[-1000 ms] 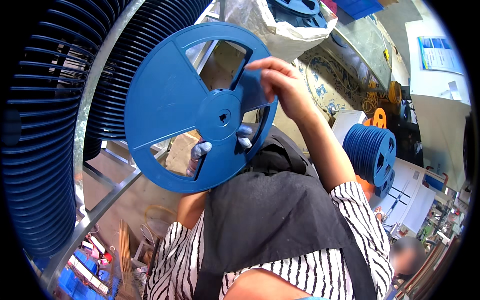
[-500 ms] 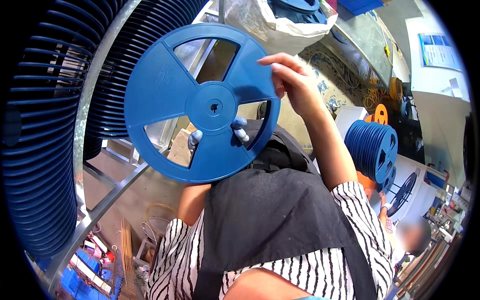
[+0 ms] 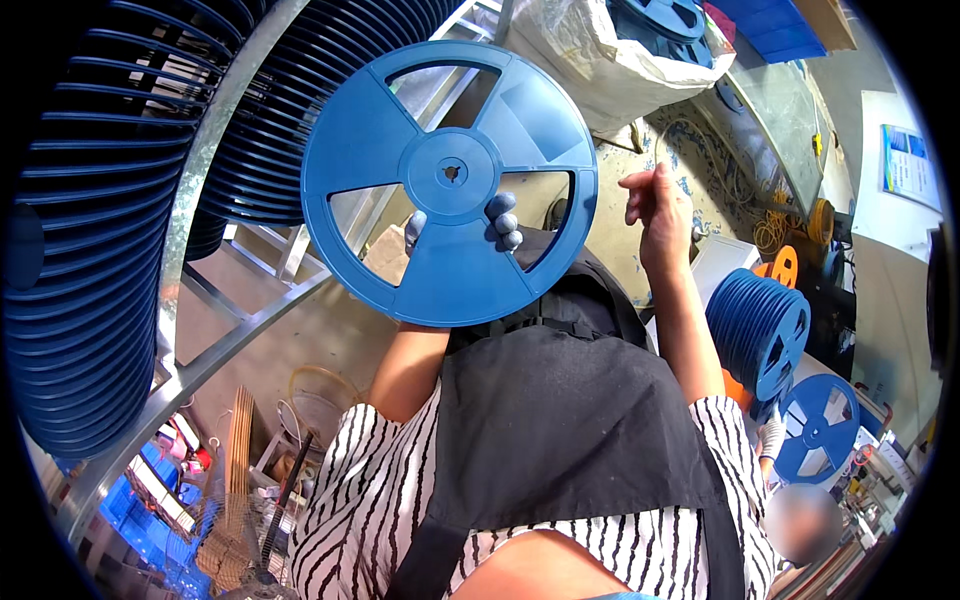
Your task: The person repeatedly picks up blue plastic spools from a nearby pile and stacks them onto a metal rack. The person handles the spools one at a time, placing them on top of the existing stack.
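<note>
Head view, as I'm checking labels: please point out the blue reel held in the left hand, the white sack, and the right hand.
Held blue reel [image 3: 446, 199]: head view, on its round hub, below the centre hole.
White sack [image 3: 590, 82]: head view, on its outer side.
Right hand [image 3: 662, 216]: head view, mid-hand.

blue reel | flat disc, three cutouts | face toward camera | held up, upper middle
</note>
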Available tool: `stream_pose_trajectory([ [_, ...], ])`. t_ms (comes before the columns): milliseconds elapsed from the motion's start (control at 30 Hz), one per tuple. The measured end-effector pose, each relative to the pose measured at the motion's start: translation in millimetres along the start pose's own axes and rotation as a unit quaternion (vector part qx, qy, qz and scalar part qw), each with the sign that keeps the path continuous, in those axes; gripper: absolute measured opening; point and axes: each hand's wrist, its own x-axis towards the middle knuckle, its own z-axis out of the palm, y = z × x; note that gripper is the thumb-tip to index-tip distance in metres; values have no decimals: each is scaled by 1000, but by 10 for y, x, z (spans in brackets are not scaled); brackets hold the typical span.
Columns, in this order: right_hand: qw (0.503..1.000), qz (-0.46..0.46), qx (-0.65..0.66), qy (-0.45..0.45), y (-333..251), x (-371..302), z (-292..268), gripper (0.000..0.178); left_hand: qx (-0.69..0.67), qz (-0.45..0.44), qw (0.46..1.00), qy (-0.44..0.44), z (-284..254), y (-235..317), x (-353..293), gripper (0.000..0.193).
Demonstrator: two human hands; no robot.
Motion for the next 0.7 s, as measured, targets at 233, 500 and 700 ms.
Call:
stream_pose_trajectory([
  [233,884,-298,-357,-42,-162,-143,228,9,28,-9,1000,-4,-46,19,-15,83],
  [500,827,-387,-398,-88,-208,-193,346,10,116,50,984,125,222,-23,-42,57],
  [700,829,-376,-394,-127,-244,-214,336,12,143,44,983,105,81,33,-78,75],
])
